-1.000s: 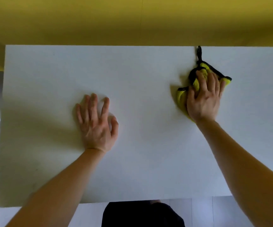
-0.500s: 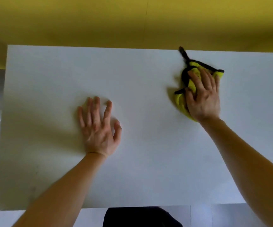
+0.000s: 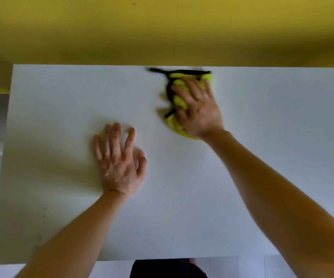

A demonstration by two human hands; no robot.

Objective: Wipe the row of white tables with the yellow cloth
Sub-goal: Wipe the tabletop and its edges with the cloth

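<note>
Right hand [image 3: 200,115] is pressing flat on the crumpled yellow black-trimmed cloth [image 3: 179,85] at the far edge of the smooth white table [image 3: 282,177]; left hand [image 3: 120,163] is lying splayed mid-table. Cloth is appearing soft, light, bunch-prone: best held by palming its centre.

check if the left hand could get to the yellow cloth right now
Probably yes: the left hand lies flat on the table, and only bare surface separates it from the cloth, though the right hand covers much of it.

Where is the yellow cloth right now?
In the head view, the yellow cloth lies just right of centre, near the far edge of the white table by the yellow wall, pressed under the right hand.
</note>
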